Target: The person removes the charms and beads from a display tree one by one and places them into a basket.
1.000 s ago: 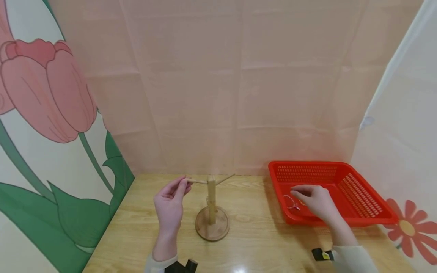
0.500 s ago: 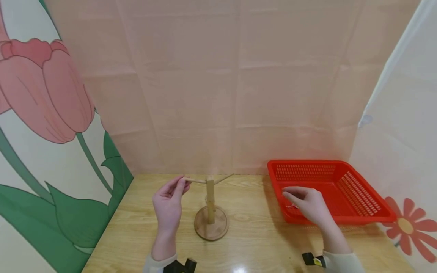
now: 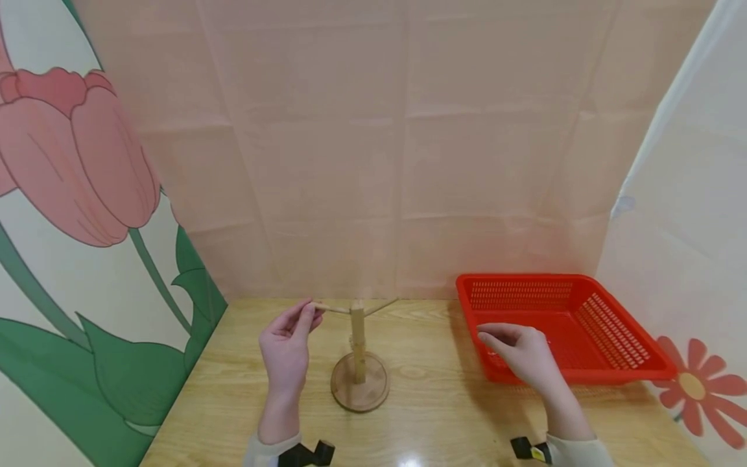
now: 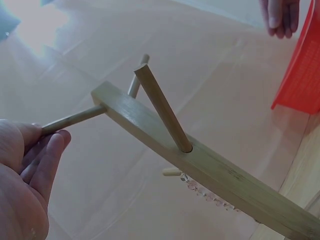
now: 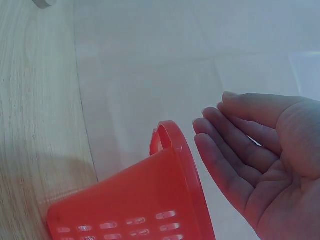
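A wooden jewelry stand (image 3: 358,350) with a round base and thin pegs stands upright on the table. My left hand (image 3: 286,350) pinches the end of its upper left peg (image 4: 75,120) between thumb and fingers. From a lower peg hangs a clear beaded bracelet (image 4: 210,196), mostly behind the post in the left wrist view. My right hand (image 3: 522,353) hovers over the near left part of the red basket (image 3: 589,337). In the right wrist view its fingers (image 5: 235,145) are loosely bent, and nothing shows between them and the thumb.
The basket has slotted walls and a raised rim, right of the stand. A pink sheet (image 3: 321,162) hangs behind the wooden table (image 3: 420,402). Flower-patterned panels (image 3: 87,272) flank both sides.
My right hand has shifted left and slightly down toward the basket's left rim. A bracelet seen earlier beside it in the basket is now hidden. The left hand keeps its pinch on the peg.
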A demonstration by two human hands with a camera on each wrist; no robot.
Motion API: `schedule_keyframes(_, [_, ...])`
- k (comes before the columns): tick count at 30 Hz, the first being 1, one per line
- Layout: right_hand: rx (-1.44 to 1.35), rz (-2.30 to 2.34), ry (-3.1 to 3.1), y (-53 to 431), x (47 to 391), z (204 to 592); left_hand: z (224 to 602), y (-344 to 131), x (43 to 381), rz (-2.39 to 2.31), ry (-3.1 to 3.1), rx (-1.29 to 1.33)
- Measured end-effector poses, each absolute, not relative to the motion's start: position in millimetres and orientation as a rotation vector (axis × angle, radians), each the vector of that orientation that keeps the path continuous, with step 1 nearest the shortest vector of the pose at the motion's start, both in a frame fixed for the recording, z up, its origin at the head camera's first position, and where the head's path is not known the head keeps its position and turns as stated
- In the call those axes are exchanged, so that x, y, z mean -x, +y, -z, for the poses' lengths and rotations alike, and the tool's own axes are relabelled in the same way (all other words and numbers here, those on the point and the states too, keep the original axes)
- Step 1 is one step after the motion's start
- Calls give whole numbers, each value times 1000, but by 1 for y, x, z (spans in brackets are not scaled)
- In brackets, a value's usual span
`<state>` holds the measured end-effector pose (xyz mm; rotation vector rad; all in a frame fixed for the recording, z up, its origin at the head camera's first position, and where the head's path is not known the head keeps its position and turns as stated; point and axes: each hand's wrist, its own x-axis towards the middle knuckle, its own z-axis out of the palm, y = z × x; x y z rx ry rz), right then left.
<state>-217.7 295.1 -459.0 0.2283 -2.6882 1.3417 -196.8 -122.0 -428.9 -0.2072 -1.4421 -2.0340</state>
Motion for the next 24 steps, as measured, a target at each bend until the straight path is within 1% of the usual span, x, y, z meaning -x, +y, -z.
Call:
schedule_keyframes(15, [-244,-1371,-2687,291,214,456,426,-124,204,2027,-1451,188])
schedule_keyframes(24, [-268,-1360,-2667,286,213,452,435,-127,199,1903,-1552,190])
